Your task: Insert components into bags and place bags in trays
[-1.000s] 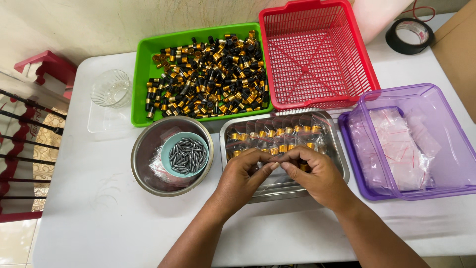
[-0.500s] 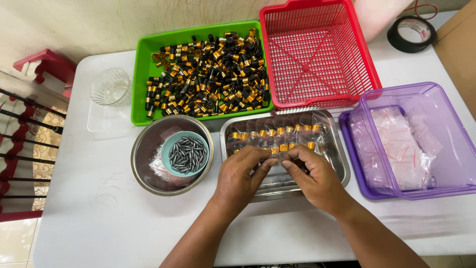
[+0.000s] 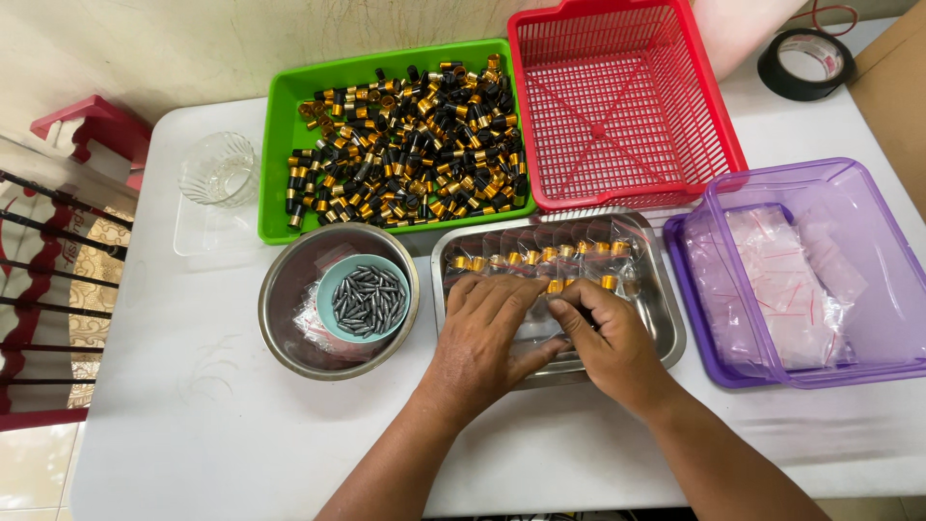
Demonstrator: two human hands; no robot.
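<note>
Head view: hands (image 3: 550, 333) over steel tray (image 3: 666, 323)

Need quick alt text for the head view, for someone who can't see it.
Both hands, left hand and right hand, press on clear packets in a steel tray. A green tray of black-and-gold caps and a red basket stand behind.

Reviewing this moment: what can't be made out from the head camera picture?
- What the right hand pinches: hidden by its own fingers.
- Part of the steel tray floor: covered by the left hand.
- The cardboard box: cut off by the right edge.
- Contents of the clear bags: blurred by the purple tub's wall.
</note>
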